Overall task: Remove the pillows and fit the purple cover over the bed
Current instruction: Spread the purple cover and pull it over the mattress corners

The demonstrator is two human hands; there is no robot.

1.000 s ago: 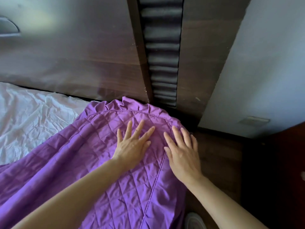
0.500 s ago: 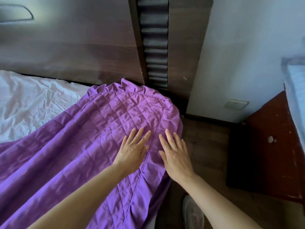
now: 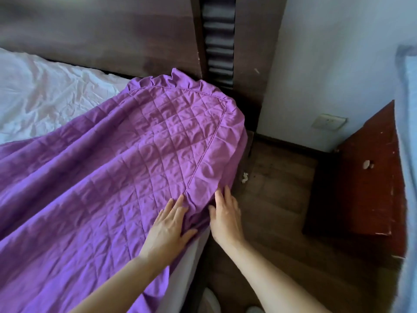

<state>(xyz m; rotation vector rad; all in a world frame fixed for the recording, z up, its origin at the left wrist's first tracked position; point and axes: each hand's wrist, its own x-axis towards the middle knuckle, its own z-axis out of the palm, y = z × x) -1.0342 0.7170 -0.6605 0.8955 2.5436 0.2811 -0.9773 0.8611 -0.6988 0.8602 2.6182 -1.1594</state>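
The purple quilted cover (image 3: 126, 159) with a ruffled edge lies over the bed's near right corner, reaching the headboard. White sheet (image 3: 45, 102) shows bare at the upper left. My left hand (image 3: 168, 229) rests flat on the cover near the piped seam at the bed's side edge, fingers straight. My right hand (image 3: 225, 215) lies with straight fingers against the cover's hanging ruffle on the side of the mattress. No pillows are in view.
A dark wooden headboard (image 3: 101, 35) runs along the back. A red-brown nightstand (image 3: 358, 181) stands at the right beside the white wall with a socket (image 3: 328, 122). Wooden floor (image 3: 270, 188) lies between bed and nightstand, with a small scrap (image 3: 244, 177) on it.
Both hands have slid back along the cover from the headboard corner toward me, down the bed's side edge. The view has shifted right, revealing the nightstand.
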